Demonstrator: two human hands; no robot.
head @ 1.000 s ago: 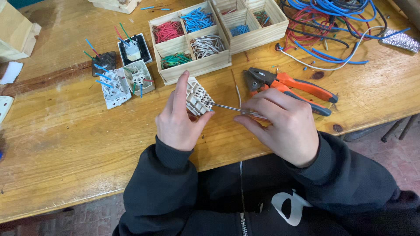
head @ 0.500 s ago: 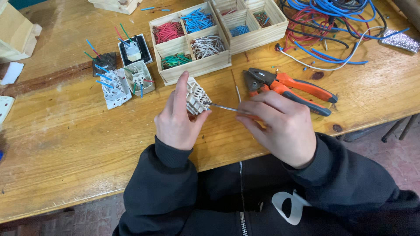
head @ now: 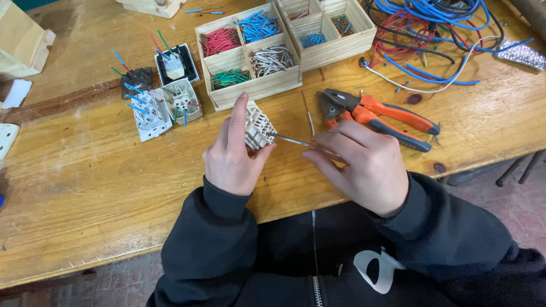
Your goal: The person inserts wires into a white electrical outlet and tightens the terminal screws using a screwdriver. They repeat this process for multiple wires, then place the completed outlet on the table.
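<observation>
Varnished wooden workbench [head: 85, 187] fills the view, its near edge running just in front of a person in a black zip-up top. Left hand [head: 232, 153] rests on the bench near the middle, wrist bent back, index finger stretched up along the left face of a small white plastic socket module [head: 259, 126], thumb pressing it from the near right; the module stands tilted on the wood, clamped in that hand. Right hand [head: 358, 162] lies just to the right, fingers curled and closed round a thin screwdriver with a metal shaft [head: 290, 140], whose tip touches the module's right side. The two hands are close but do not touch.

Just beyond the right hand lie orange-and-black handled pliers [head: 375, 113], pointing left. Farther off sits a divided pale wooden tray [head: 257, 88] with short cut wires sorted by colour: red, blue, green, grey-white. To the far left of the tray lie several white and black switch and socket parts [head: 162, 96] with short coloured wires sticking out. A tangle of blue, red and black cables [head: 438, 34] covers the far right corner
</observation>
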